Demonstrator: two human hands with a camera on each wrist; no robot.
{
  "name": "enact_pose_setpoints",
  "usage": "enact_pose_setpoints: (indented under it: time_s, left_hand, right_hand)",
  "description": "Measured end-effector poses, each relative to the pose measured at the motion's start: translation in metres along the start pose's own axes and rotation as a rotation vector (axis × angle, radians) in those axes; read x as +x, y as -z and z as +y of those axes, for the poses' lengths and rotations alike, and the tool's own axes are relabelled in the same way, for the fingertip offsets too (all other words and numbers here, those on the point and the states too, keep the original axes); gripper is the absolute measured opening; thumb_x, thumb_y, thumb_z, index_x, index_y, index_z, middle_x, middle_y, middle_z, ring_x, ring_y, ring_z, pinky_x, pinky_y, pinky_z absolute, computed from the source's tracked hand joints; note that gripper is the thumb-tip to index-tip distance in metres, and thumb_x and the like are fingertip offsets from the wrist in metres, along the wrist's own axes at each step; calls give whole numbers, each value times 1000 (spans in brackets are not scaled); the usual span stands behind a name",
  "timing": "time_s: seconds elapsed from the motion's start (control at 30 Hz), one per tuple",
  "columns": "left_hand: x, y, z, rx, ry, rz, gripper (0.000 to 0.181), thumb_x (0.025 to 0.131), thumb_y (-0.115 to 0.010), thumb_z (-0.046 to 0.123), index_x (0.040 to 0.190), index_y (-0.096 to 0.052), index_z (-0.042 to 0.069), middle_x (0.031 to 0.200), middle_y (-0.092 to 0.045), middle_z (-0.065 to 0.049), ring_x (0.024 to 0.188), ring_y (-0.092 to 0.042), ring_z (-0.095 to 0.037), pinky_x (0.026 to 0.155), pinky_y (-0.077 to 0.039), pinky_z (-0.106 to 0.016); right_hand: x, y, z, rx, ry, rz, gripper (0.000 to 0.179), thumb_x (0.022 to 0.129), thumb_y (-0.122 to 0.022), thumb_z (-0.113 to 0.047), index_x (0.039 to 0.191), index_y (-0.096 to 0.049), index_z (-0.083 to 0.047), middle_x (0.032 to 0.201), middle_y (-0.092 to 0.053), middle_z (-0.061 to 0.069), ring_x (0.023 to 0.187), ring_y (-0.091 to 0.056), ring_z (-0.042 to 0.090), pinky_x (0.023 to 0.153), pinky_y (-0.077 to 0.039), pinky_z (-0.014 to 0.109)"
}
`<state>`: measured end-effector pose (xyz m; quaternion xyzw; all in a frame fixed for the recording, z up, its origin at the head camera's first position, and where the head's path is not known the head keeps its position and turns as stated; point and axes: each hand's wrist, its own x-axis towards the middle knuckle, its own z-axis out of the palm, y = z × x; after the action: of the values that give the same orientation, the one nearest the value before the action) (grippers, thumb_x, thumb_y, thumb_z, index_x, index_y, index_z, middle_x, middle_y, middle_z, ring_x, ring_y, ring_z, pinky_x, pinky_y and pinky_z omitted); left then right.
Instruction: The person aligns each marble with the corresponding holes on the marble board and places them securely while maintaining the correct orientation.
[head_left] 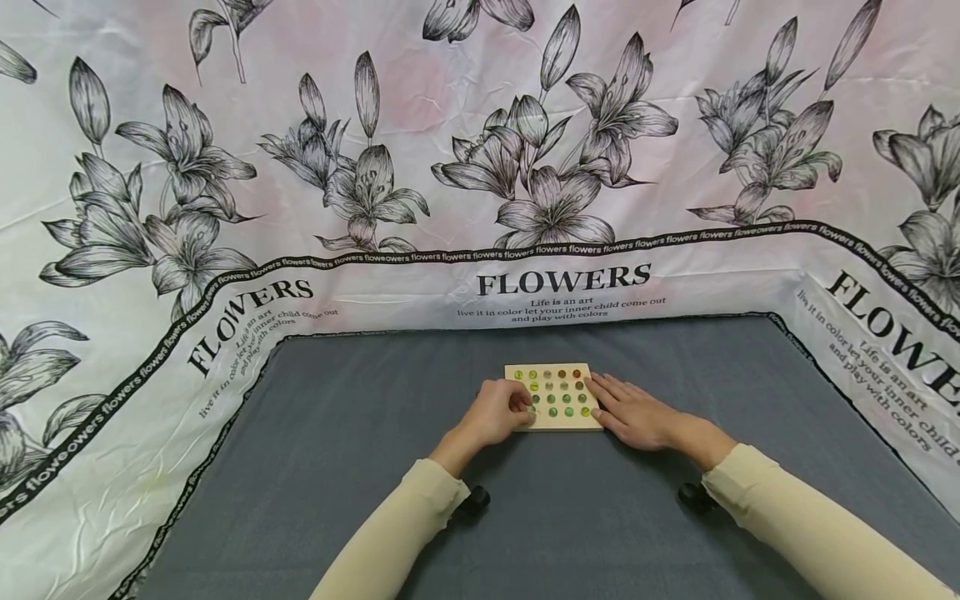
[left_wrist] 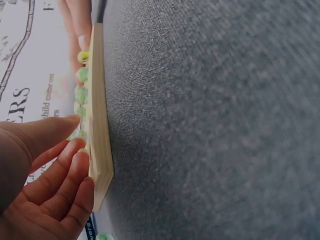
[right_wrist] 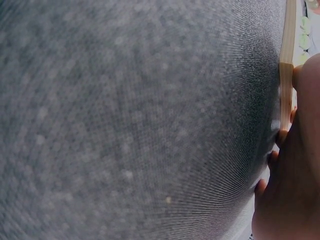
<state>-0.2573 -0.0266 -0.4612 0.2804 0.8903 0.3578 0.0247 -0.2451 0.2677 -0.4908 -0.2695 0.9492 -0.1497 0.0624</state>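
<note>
A pale wooden board [head_left: 558, 423] lies on the grey cloth, with rows of coloured glass marbles [head_left: 567, 411] in green, yellow, amber and brown-red. At its near left corner, my left hand [head_left: 495, 412] pinches a pale green marble [left_wrist: 76, 134] between thumb and fingertips, close over the board. The hand hides part of the left columns. Flat along the right edge, my right hand [head_left: 637, 417] has its fingers stretched out and touching the board's side. The right wrist view catches only that hand's edge beside the board's corner [right_wrist: 286, 75].
Grey cloth [head_left: 360, 467] covers the table around the board. A white curtain [head_left: 405, 300] printed with lilies and lettering surrounds the back and sides. Black wrist-worn devices [head_left: 474, 502] show beneath the sleeves. A small greenish round thing [left_wrist: 104, 236] appears beyond the board's left end.
</note>
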Motion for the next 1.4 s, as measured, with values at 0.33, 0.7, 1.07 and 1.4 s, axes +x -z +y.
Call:
enact_pose_setpoints:
  time_s: [0.33, 0.7, 1.07, 1.4]
  left_hand:
    - [5, -6, 0, 19, -16, -1, 9, 89, -78, 7, 97, -75, 4, 83, -68, -2, 73, -58, -8, 69, -50, -23]
    - [8, -9, 1, 42, 5, -14, 8, 89, -79, 8, 96, -75, 5, 80, -67, 1, 71, -57, -7, 68, -49, -23]
    - [5, -7, 2, 34, 13, -38, 15, 90, -79, 8, 103, -75, 3, 85, -68, -2, 73, -59, -9, 70, -50, -25]
    - [-6, 13, 3, 72, 1, -15, 23, 94, -75, 10, 116, -72, 3, 98, -69, -8, 79, -61, -15, 67, -50, -28]
  right_hand:
    - [-4, 12, -15, 31, 17, -5, 63, 112, -39, -37, 160, -26, 1, 165, -21, 26, 151, -19, 50, 117, -19, 67]
    - [-4, 12, -16, 12, 32, 13, 62, 112, -39, -35, 160, -27, 2, 164, -23, 28, 149, -21, 52, 116, -21, 68]
    - [-3, 5, -8, 12, 30, 12, 64, 112, -36, -41, 161, -26, -1, 166, -22, 25, 151, -19, 49, 117, -20, 66]
    - [0, -1, -2, 5, 0, 5, 65, 112, -35, -43, 163, -23, -5, 169, -18, 19, 154, -17, 43, 120, -18, 62]
